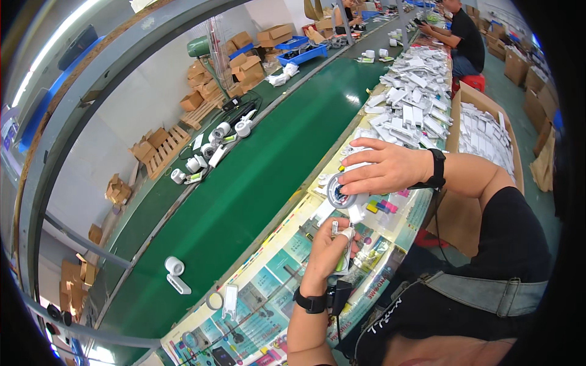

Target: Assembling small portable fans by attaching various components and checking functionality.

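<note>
My right hand (390, 166) reaches across from the right, its fingers curled over a round white housing (331, 194) with a grey rim and a dark inside. Just below it, closer to me, my left hand (328, 251) grips a slim white plastic part (350, 233) between thumb and fingers; a bit of green shows under it. The palm hides most of this part. Between the hands lies a small white piece (356, 213). Beside the housing are small pink, yellow and blue pieces (383, 207) on the printed bench covering (268, 283).
A large pile of white plastic parts (415, 104) covers the bench beyond my hands; a cardboard box (519, 161) of similar parts stands at right. The green conveyor belt (244, 201) carries a white round unit (174, 265). Another person (467, 39) sits farther up the bench.
</note>
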Available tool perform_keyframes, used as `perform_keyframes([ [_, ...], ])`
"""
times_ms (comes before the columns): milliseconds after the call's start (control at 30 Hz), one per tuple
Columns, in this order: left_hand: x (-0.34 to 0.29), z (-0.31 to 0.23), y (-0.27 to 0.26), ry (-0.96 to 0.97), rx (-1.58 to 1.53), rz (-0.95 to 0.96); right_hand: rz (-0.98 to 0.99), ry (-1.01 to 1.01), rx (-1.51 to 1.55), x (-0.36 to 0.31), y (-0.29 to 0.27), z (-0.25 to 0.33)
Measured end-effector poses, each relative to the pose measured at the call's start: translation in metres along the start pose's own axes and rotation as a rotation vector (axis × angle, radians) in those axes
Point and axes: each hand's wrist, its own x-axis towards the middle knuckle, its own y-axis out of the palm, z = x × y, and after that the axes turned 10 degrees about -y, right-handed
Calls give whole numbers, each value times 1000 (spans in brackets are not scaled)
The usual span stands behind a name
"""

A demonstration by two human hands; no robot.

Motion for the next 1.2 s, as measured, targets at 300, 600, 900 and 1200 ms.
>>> perform_keyframes([
  [300,2,5,3,98,359,-205,128,87,496,9,-18,-1],
  [600,-3,2,16,284,1046,-504,409,151,787,20,-5,-5],
  [900,3,16,25,270,916,-197,314,323,1076,-18,3,8],
  [1200,9,18,25,234,960,-227,172,309,1007,-27,10,20],
])
